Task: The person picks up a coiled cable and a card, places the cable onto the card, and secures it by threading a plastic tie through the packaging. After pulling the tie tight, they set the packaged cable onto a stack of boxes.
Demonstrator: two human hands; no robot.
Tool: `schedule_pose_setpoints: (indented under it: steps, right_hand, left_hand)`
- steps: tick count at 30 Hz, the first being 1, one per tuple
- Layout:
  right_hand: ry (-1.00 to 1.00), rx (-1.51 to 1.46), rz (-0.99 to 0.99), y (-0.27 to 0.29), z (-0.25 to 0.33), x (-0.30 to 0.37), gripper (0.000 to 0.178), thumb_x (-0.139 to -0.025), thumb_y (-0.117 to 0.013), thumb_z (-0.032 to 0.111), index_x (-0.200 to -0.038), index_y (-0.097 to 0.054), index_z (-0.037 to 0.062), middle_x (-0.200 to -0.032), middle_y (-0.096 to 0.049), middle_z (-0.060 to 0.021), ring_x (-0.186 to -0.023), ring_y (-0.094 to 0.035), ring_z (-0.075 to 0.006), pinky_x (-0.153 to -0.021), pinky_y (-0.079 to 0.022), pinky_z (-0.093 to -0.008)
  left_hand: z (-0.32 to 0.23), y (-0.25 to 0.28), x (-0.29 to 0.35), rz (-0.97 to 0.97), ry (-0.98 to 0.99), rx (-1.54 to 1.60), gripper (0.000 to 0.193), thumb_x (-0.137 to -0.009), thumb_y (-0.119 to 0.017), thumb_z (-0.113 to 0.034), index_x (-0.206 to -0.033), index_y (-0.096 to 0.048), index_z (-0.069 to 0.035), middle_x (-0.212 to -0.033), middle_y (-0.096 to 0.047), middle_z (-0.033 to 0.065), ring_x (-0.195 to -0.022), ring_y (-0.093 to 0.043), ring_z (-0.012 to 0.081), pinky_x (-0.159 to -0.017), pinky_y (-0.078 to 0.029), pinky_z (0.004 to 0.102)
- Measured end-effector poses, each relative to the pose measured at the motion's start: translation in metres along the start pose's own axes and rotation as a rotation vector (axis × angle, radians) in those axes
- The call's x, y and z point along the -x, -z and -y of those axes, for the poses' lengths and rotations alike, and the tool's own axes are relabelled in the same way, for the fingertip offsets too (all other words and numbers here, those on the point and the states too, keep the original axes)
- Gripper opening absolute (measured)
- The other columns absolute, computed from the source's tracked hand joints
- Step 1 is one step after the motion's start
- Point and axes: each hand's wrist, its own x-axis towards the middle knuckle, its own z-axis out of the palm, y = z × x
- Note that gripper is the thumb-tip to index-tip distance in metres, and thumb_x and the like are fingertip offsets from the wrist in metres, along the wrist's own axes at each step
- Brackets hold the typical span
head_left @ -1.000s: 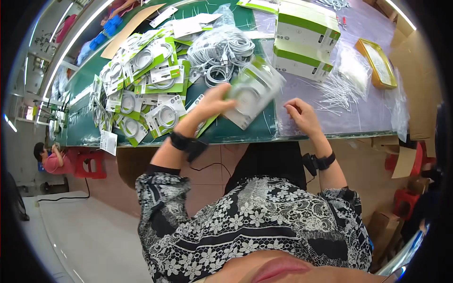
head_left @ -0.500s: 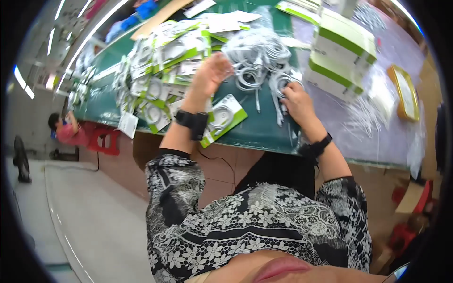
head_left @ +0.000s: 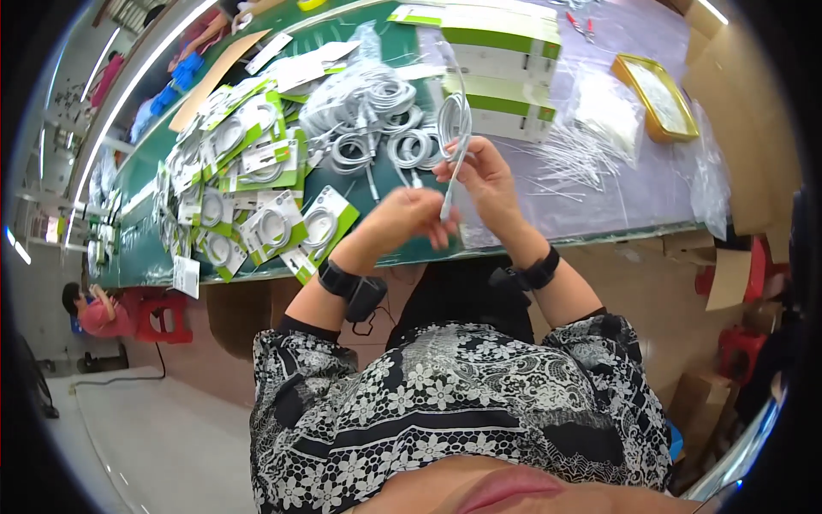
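Note:
A coiled white cable [head_left: 455, 118] is raised above the table, its loops upright. My right hand [head_left: 486, 176] pinches the lower part of the coil between thumb and fingers. The cable's connector end [head_left: 446, 208] hangs down beside my left hand [head_left: 413, 216]. That hand's fingers are slightly blurred and loosely apart, with nothing visible in them. Beyond my hands lies a heap of coiled white cables [head_left: 368, 107] with plastic bags around it. To the left, many cables on white and green cards [head_left: 248, 171] are piled up.
White and green boxes [head_left: 497, 77] are stacked behind my right hand. Further right lie loose white ties [head_left: 574, 158], a clear bag of ties [head_left: 606, 111], a yellow tray [head_left: 659, 98] and red-handled pliers [head_left: 582, 27]. A person in red [head_left: 103, 313] sits far left.
My right hand has lifted a coiled cable off the heap's near edge. My left hand has come down and right from the carded pile, close to the cable's end. The view has shifted.

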Motion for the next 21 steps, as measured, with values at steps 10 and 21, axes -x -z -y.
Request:
schedule_pose_setpoints:
  steps: [10,21]
  right_hand:
    - [0.306,0.135,-0.089,0.027,0.019,0.013,0.017,-0.086,-0.057,-0.007,-0.100,-0.057,0.0036,-0.109,-0.059,-0.0067,-0.096,-0.061,-0.0164,-0.085,-0.049,-0.0288]
    - [0.349,0.669,0.348,0.059,0.042,0.038,0.041,-0.075,-0.053,-0.014,-0.108,-0.063,0.0089,-0.121,-0.058,-0.0114,-0.108,-0.059,-0.0267,-0.093,-0.047,-0.0350]
  left_hand:
    - [0.027,-0.096,0.027,0.534,-0.082,0.857,0.084,-0.081,-0.053,-0.063,-0.131,-0.040,0.004,-0.118,-0.055,0.0154,-0.089,-0.060,0.0169,-0.071,-0.052,0.0270]
    - [0.026,-0.084,-0.018,0.137,0.021,0.633,0.035,-0.095,-0.053,-0.034,-0.110,-0.052,-0.003,-0.104,-0.062,0.0103,-0.078,-0.060,0.0138,-0.070,-0.051,0.0246]
